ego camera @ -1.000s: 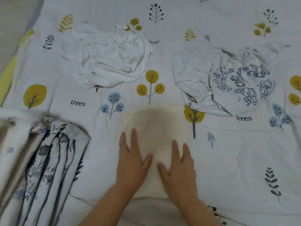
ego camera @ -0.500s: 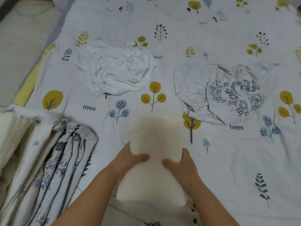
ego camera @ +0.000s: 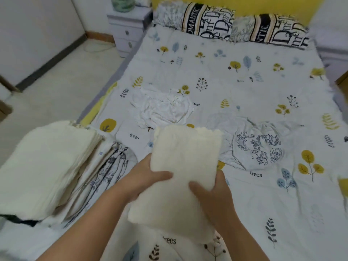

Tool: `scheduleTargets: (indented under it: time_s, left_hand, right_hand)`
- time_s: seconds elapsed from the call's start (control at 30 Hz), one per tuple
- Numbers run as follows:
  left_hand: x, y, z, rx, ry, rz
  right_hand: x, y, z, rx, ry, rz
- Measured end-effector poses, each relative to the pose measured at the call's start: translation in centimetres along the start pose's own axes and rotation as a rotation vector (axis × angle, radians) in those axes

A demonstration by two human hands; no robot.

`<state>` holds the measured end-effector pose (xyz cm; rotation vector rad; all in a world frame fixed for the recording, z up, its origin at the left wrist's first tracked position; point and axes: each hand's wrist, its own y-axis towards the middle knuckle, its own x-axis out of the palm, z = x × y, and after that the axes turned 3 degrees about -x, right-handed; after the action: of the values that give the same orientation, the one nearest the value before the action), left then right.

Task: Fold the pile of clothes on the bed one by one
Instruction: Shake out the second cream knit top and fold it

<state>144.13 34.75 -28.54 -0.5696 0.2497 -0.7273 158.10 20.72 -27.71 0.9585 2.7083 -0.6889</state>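
Observation:
A folded cream knit garment (ego camera: 185, 159) is held up off the bed in front of me. My left hand (ego camera: 148, 178) grips its left edge, thumb on top. On its right edge my right hand (ego camera: 212, 196) grips the same way, fingers hidden beneath the cloth. Beyond it lie two unfolded pieces on the bed: a crumpled white garment (ego camera: 162, 108) at centre left and a light grey shirt with a dark cartoon print (ego camera: 250, 144) to the right.
The tree-patterned bedsheet (ego camera: 244, 81) covers the bed. A folded cream blanket (ego camera: 43, 166) and a floral quilt (ego camera: 105, 166) are stacked at the left edge. Two lettered pillows (ego camera: 233, 25) lie at the head. A white nightstand (ego camera: 128, 29) stands left of the bed.
Both hands went from pressing flat on the folded cream garment to gripping its sides and lifting it off the sheet. The camera view has tilted up toward the head of the bed.

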Motion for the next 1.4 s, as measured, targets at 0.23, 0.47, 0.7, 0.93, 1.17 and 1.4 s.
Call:
scheduleTargets:
  time_s: [0.23, 0.47, 0.7, 0.93, 1.17, 1.4]
  left_hand:
    - [-3.6, -7.7, 6.0, 0.124, -0.031, 0.074]
    - [-10.8, -12.8, 7.8, 0.167, -0.043, 0.143]
    - [-20.9, -13.9, 6.5, 0.087, -0.034, 0.199]
    - [-31.1, -11.8, 4.5, -0.020, 0.000, 0.142]
    - [-36.2, -7.2, 0.7, -0.119, 0.154, 0.261]
    - [-36.0, -4.7, -2.3, -0.016, 0.370, 0.575]
  right_hand:
    - [1.0, -4.1, -8.0, -0.156, -0.012, -0.063]
    - [6.5, -6.6, -13.6, -0.226, -0.027, -0.170]
    - [16.3, -7.3, -16.9, -0.201, -0.083, -0.222]
    - [27.6, -6.6, -17.2, -0.090, -0.043, -0.170]
    - [35.3, -5.9, -15.0, 0.055, -0.073, -0.146]
    - [37.6, -5.8, -14.6, 0.042, -0.209, -0.094]
